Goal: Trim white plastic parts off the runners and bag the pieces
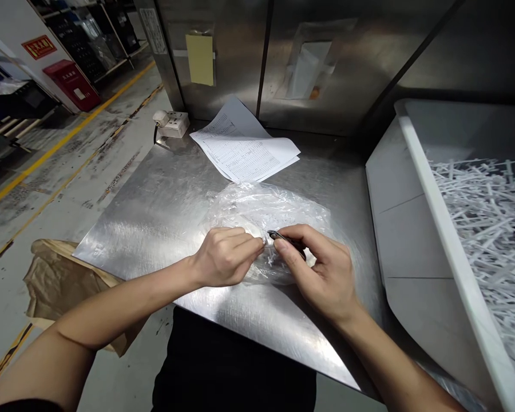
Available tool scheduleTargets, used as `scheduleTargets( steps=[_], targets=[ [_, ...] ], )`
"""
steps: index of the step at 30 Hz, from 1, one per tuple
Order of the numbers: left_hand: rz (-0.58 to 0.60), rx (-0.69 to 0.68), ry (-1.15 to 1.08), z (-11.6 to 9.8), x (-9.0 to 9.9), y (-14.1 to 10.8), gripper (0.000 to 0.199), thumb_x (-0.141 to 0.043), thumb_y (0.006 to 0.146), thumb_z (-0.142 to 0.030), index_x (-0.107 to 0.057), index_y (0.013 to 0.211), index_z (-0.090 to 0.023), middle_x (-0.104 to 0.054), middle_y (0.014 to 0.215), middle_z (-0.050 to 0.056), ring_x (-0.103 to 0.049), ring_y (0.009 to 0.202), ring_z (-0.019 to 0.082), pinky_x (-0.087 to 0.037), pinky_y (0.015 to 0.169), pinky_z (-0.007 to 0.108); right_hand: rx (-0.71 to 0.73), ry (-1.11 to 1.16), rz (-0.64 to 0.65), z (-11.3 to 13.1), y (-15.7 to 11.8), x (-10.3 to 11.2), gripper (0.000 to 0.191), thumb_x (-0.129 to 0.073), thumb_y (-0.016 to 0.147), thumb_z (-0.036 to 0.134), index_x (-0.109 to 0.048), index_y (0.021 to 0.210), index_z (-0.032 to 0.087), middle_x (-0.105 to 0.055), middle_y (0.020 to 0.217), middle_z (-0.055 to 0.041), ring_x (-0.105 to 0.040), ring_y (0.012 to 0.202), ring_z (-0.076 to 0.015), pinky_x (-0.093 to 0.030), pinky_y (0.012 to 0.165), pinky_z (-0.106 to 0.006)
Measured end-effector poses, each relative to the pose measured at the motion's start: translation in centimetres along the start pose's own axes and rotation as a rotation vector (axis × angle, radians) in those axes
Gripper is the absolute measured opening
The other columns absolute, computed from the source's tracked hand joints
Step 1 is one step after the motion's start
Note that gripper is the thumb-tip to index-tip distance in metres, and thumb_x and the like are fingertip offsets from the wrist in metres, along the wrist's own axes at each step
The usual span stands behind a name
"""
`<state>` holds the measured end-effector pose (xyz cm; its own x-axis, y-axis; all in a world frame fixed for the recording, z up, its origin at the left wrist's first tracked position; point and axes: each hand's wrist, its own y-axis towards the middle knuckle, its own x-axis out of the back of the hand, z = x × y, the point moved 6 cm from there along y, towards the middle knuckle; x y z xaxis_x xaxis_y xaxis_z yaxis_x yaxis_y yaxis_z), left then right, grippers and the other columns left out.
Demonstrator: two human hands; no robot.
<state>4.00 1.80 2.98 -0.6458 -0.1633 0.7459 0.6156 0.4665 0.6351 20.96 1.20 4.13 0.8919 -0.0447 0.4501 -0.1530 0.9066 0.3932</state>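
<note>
Over a clear plastic bag (278, 203) on the metal table, my two hands meet almost fingertip to fingertip. My left hand (229, 256) is closed, its thumb and fingers pinching a small pale piece whose shape is mostly hidden. A small dark tool (292, 242), perhaps cutters, is held in my right hand (321, 266), with its tip against the pale piece. Some small white pieces show through the bag beneath my hands.
Printed sheets (244, 146) lie behind the bag. A white power socket (174, 124) stands at the table's back left corner. On the right is a large white bin (416, 229) of white plastic pieces. A brown paper bag (60, 280) is at the table's left edge.
</note>
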Motion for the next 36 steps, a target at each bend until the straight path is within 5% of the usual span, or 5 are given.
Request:
scheduleTargets(
  steps=[36],
  targets=[
    [-0.03, -0.107, 0.16, -0.74, 0.08, 0.04, 0.026, -0.05, 0.098, -0.006, -0.057, 0.076, -0.019, -0.056, 0.064, -0.001, -0.046, 0.06, 0.015, -0.035, 0.055, 0.036, 0.026, -0.005, 0.042, 0.59, -0.36, -0.65, 0.01, -0.067, 0.106, 0.024, -0.072, 0.097, 0.022, -0.074, 0.084, 0.001, -0.063, 0.067, -0.0138, -0.048, 0.063, -0.03]
  ],
)
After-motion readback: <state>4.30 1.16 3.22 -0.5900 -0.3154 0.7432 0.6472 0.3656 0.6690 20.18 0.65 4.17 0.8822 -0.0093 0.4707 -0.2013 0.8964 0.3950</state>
